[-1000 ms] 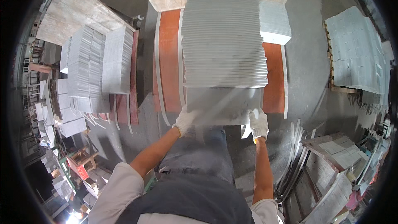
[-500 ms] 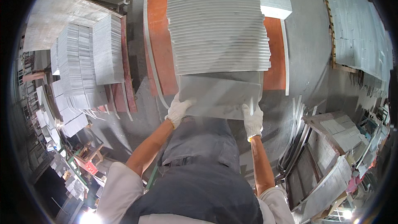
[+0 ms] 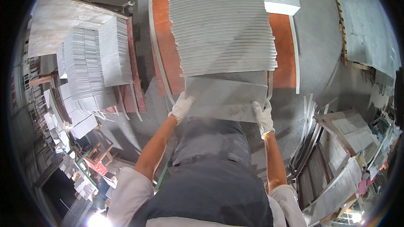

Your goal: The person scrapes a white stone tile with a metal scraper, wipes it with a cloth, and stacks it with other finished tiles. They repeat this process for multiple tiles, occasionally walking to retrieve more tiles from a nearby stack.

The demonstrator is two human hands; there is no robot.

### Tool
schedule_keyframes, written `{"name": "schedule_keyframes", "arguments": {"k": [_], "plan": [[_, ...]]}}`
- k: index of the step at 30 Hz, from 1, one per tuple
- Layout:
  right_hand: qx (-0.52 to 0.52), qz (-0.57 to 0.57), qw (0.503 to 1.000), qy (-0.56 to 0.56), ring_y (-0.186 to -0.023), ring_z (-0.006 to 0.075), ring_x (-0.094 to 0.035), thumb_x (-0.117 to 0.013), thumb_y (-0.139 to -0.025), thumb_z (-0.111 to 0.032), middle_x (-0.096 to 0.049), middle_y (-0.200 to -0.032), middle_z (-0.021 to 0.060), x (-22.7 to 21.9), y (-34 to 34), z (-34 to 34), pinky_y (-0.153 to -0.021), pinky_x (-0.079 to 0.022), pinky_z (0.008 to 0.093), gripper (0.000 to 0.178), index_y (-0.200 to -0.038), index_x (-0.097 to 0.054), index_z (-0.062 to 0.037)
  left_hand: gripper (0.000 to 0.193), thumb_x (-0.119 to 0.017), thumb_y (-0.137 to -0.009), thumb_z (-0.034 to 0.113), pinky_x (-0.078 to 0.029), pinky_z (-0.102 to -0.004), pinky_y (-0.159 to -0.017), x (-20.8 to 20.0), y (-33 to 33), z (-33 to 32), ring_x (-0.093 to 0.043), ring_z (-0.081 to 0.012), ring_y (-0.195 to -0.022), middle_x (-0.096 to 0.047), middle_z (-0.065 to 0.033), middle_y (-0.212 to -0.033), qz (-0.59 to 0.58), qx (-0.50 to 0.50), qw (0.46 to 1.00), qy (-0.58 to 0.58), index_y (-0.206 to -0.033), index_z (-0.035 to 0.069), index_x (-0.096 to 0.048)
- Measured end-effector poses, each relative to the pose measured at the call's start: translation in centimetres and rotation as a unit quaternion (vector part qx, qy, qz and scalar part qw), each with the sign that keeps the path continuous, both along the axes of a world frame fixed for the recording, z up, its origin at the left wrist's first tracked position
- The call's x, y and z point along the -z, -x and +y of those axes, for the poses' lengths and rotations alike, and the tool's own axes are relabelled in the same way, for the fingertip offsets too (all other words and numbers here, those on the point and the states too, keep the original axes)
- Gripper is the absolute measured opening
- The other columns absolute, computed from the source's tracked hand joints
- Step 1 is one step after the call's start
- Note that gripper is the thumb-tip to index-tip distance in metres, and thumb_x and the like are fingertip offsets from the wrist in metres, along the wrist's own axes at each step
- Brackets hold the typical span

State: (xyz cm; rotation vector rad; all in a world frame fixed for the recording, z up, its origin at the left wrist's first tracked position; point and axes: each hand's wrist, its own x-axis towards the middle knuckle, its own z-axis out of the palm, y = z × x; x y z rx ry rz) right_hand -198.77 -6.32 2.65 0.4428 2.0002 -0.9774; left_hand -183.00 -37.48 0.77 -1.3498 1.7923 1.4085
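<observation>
You have both hands on one flat, rectangular, grey panel with a smooth face [image 3: 227,99], which is at the centre of the view, just in front of your body. I take this panel as the middle of the clock. Your left hand in a white knitted glove [image 3: 182,107] is at 9 o'clock and holds the left edge, with the thumb lying over the face; the other fingers are partly hidden. Your right hand in a white knitted glove [image 3: 263,117] is at 4 o'clock and holds the right edge, the thumb on the face and apart from the fingers; how tightly it presses, I cannot tell.

The panel lies a little askew, its right end nearer to you. At 12 o'clock is the long row of thin grey panels packed face to face [image 3: 223,25]; whether your panel touches it, I cannot tell. Flat orange-red boards show on both sides of the row, at half past 10 [image 3: 162,38] and half past 1 [image 3: 283,50]. Between 9 and 10 o'clock are pale grey stacks of thin panels [image 3: 86,63]. At 4 o'clock, farther than your hand, stands a worn wooden box-like structure [image 3: 334,155]
</observation>
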Motion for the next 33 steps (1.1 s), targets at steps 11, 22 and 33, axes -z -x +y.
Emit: {"name": "schedule_keyframes", "arguments": {"k": [11, 22, 33], "plan": [[0.095, -0.115, 0.976, 0.156, -0.107, 0.0235, -0.068, -0.061, -0.099, -0.058, -0.068, -0.125, 0.0116, 5.7, 3.4, 1.7, -0.098, -0.053, 0.0361, 0.071, -0.137, -0.059, 0.0012, 0.073, -0.059, -0.096, 0.055, -0.048, -0.0381, -0.098, -7.4, 2.8, 0.5, -0.065, -0.0289, -0.11, -0.069, -0.0192, -0.121, 0.025, -0.06, 0.996, -0.064, -0.139, -0.005, -0.058], [-0.019, -0.039, 0.989, 0.143, -0.119, 0.0226, -0.063, -0.056, -0.104, -0.052, -0.064, -0.135, 0.0098, 2.5, 1.4, 2.2, -0.104, -0.05, 0.0383, 0.066, -0.142, -0.056, 0.0033, 0.07, -0.054, -0.095, 0.066, -0.047, -0.0444, -0.099, -3.0, -6.0, 4.6, -0.065, -0.0372, -0.112, -0.071, -0.0233, -0.118, 0.083, -0.08, 0.993, 0.004, -0.125, 0.004, -0.07], [-0.209, 0.07, 0.929, 0.297, -0.099, 0.0207, -0.064, -0.062, -0.101, -0.05, -0.066, -0.117, 0.0098, -1.5, -6.3, -1.1, -0.086, -0.053, 0.0387, 0.059, -0.134, -0.061, -0.0009, 0.079, -0.068, -0.091, 0.063, -0.044, -0.0377, -0.106, -11.2, -24.1, 11.6, -0.058, -0.0237, -0.126, -0.066, -0.0135, -0.132, 0.104, -0.379, 0.919, -0.021, -0.14, 0.001, -0.06]]}}
